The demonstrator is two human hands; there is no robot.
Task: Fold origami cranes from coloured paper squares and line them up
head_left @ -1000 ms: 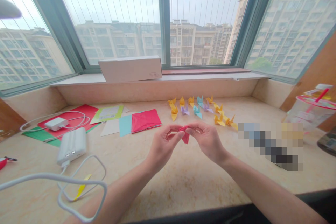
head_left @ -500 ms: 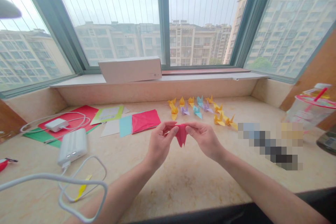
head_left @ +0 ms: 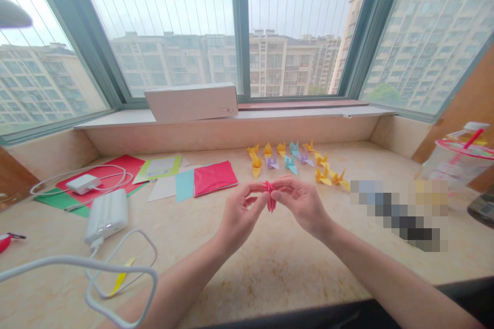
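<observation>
Both hands meet at the middle of the counter around a small folded piece of red paper (head_left: 270, 204). My left hand (head_left: 244, 209) pinches its left side between thumb and fingers. On the other side, my right hand (head_left: 303, 203) grips it the same way, thumb toward me. The paper looks narrow, with pointed ends hanging down below the thumbs; its upper part is partly hidden by the fingers. Beyond the hands stand several folded paper cranes in yellow, blue and purple, a blue crane (head_left: 290, 164) among them. To the left lies a stack of red paper squares (head_left: 214, 179).
On the left are a white power bank (head_left: 107, 216), a charger (head_left: 83, 183) and looping white cables. Coloured sheets lie behind them, including a green sheet (head_left: 57, 202). A plastic cup with a straw (head_left: 451, 167) stands at right. A white box (head_left: 193, 103) rests on the sill.
The fingers have squeezed closer together around the red paper. It looks narrower now, its flaps pressed inward, and its top pokes up between the fingertips.
</observation>
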